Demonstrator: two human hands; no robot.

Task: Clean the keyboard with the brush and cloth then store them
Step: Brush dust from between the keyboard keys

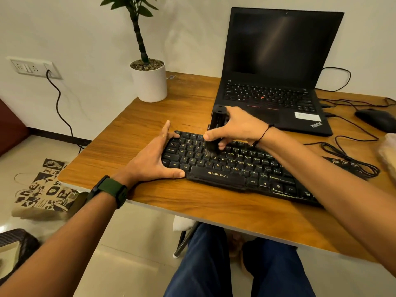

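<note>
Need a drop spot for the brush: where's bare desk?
Bare wood lies between the plant pot, the laptop and the keyboard, and along the front edge below the keyboard. The right side is crowded with cables and the mouse.

A wooden tabletop (150, 116) against a plain pale wall (75, 28).
A socket panel (34, 67) with a plugged black cable (60, 108) sits on the wall beyond the tabletop's left edge; pale tiled floor (132, 264) below, under warm light.

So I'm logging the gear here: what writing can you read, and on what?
"ZEBRONICS": keyboard space bar.
"ThinkPad": laptop front right corner.
"Ctrl", "Alt", "Caps Lock", letters: keyboard keys.
Laptop's white sticker: blurred, unreadable.
Bag on the floor: bold lettering, no whole word readable.
</note>
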